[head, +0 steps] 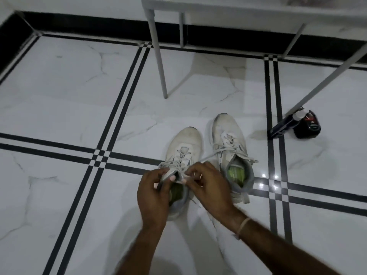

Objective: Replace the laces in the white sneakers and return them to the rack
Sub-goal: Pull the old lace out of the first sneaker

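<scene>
Both hands (178, 187) pinch the left sneaker's (183, 147) lace (179, 164).

The view sits at the person's head and looks forward and steeply down onto the tiled floor (59, 106). It is nearest to the forearms, which enter from the bottom edge. Just past them, in the lower middle of the frame, the left hand (154, 192) grips the nearer sneaker (185, 143) at its opening and the right hand (208, 187) pinches its lace (181, 158). The second sneaker (228, 132) lies just beyond, to the right. Farther off, near the top edge, the view takes in a table leg (158, 62) and the black skirting (89, 24). The wide lens bends the floor's black lines toward the edges.
</scene>
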`<control>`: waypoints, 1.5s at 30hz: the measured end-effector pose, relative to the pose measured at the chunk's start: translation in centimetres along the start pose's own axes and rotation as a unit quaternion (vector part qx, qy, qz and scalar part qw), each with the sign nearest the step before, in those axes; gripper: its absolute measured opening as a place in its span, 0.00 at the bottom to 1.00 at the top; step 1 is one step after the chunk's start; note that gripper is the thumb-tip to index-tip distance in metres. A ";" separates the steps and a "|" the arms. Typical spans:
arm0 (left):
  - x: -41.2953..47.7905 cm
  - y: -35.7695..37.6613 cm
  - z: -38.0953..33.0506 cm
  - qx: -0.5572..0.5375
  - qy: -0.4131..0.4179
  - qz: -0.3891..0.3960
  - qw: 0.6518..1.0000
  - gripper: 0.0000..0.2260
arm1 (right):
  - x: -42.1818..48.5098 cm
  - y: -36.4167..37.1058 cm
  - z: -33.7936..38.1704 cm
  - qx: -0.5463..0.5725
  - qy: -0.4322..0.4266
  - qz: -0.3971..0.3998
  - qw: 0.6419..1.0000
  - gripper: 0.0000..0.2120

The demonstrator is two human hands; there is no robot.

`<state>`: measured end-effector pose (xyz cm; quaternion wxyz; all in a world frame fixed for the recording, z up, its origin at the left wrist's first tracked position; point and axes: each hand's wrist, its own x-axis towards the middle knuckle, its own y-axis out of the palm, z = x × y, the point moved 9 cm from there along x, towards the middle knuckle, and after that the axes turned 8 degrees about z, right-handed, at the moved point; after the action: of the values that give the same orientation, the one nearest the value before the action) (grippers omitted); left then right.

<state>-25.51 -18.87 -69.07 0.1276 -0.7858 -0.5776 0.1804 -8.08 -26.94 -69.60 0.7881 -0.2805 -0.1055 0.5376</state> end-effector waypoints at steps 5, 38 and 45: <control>0.7 0.6 0.5 -0.013 0.019 0.031 0.999 0.08 | 1.6 -0.6 0.1 0.014 -0.015 0.053 0.998 0.19; 5.3 0.5 5.1 -0.322 -0.288 0.113 0.895 0.05 | 1.2 1.6 -0.5 0.326 0.159 0.131 0.923 0.03; 2.2 2.7 2.5 -0.167 -0.127 0.291 0.933 0.12 | 2.7 1.0 0.3 0.420 0.179 0.128 0.880 0.06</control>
<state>-23.63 -17.60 -72.70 -0.1379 -0.9001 -0.3567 0.2088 -7.88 -24.10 -70.28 0.7616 -0.0256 0.3100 0.5685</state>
